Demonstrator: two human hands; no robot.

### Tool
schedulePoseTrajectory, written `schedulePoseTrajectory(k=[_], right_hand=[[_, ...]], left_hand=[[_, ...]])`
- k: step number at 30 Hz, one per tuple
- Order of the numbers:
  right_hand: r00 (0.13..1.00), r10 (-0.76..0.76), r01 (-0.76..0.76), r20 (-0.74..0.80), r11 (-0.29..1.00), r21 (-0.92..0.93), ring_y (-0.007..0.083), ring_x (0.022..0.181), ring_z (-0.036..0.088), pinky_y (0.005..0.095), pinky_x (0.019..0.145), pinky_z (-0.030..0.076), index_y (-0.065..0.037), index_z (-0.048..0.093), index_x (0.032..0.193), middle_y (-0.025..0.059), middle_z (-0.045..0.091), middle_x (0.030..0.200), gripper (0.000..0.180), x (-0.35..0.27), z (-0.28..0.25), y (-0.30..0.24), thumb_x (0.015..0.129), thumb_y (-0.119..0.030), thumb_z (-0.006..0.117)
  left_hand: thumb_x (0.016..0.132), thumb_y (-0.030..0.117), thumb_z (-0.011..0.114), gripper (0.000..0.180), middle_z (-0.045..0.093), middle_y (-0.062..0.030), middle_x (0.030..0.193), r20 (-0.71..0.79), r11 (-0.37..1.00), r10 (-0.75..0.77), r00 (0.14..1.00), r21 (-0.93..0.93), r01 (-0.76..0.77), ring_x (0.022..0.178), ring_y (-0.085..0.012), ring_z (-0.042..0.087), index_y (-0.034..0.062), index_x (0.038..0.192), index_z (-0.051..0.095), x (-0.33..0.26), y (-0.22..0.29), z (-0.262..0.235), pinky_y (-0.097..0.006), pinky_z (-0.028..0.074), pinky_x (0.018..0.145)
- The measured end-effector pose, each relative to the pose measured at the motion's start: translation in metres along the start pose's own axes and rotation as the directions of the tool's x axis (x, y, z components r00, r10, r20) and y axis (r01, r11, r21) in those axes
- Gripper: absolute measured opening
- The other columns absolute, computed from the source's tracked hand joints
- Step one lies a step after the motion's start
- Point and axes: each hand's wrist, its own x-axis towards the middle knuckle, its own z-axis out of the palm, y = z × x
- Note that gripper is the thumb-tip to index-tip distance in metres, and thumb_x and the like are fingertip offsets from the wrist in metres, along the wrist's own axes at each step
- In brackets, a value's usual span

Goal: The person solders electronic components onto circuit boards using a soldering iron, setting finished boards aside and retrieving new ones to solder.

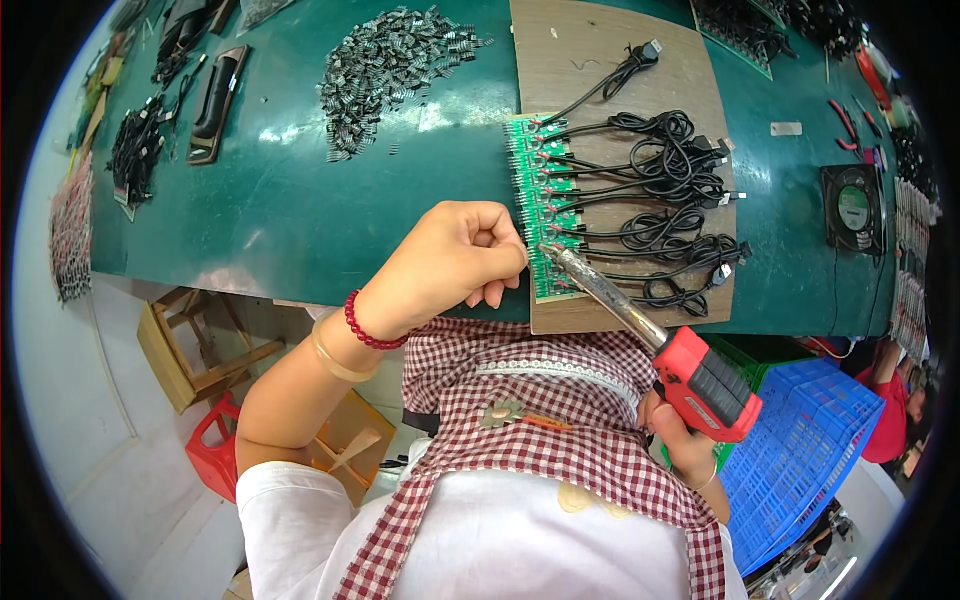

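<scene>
My right hand [684, 442] is closed round the grip of a red and black soldering gun [706, 384]. Its long metal barrel slants up to the left, with the tip at the lower part of a green circuit board panel [553, 283]. On the other side of the tip, my left hand [462, 256] has thumb and forefinger pinched at the panel's left edge. What it pinches, if anything, cannot be made out. Thin metal pins line that edge. Several black cables [655, 165], coiled and with plugs at their ends, run right from the panel.
A brown board [570, 60] lies under the panel on the green table [270, 215]. A heap of small black pinned parts [390, 75] is at the far middle. At right are a black fan [853, 208] and pliers [845, 125]; below stands a blue crate [805, 440].
</scene>
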Motion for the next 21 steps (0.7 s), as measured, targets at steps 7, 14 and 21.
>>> schedulePoseTrajectory(k=[7, 14, 21], right_hand=[[0.997, -0.057, 0.062, 0.053, 0.993, -0.096, 0.0186, 0.059, 0.052, 0.0304, 0.051, 0.039, -0.006, 0.062, 0.077, 0.0059, 0.056, 0.070, 0.012, 0.0029, -0.0019, 0.0018, 0.069, -0.013, 0.068], [0.997, -0.033, 0.039, 0.069, 0.996, -0.080, 0.0191, 0.060, 0.053, 0.0318, 0.053, 0.040, -0.005, 0.062, 0.078, 0.0061, 0.056, 0.071, 0.013, -0.0004, -0.0007, -0.0007, 0.069, -0.013, 0.068], [0.999, -0.025, 0.027, 0.034, 0.998, -0.050, 0.0215, 0.066, 0.054, 0.0338, 0.061, 0.043, -0.005, 0.062, 0.077, 0.0052, 0.059, 0.072, 0.010, -0.0023, -0.0041, -0.0016, 0.070, -0.011, 0.066]], left_hand=[[0.080, 0.005, 0.055, 0.005, 0.058, -0.0026, 0.064, -0.001, 1.000, 0.008, 1.000, -0.006, -0.008, 0.050, -0.0037, 0.051, 0.0021, 0.075, 0.054, -0.0001, 0.0006, 0.0001, -0.016, 0.037, 0.043], [0.079, 0.006, 0.056, 0.006, 0.058, -0.0023, 0.065, -0.012, 1.000, 0.015, 1.000, 0.000, -0.015, 0.050, -0.0035, 0.051, 0.0024, 0.075, 0.054, -0.0004, -0.0005, 0.0000, -0.016, 0.037, 0.044], [0.080, 0.007, 0.056, 0.007, 0.058, -0.0027, 0.065, -0.011, 1.000, 0.023, 1.000, -0.002, -0.023, 0.050, -0.0038, 0.051, 0.0021, 0.075, 0.055, -0.0008, -0.0005, 0.0000, -0.016, 0.037, 0.044]])
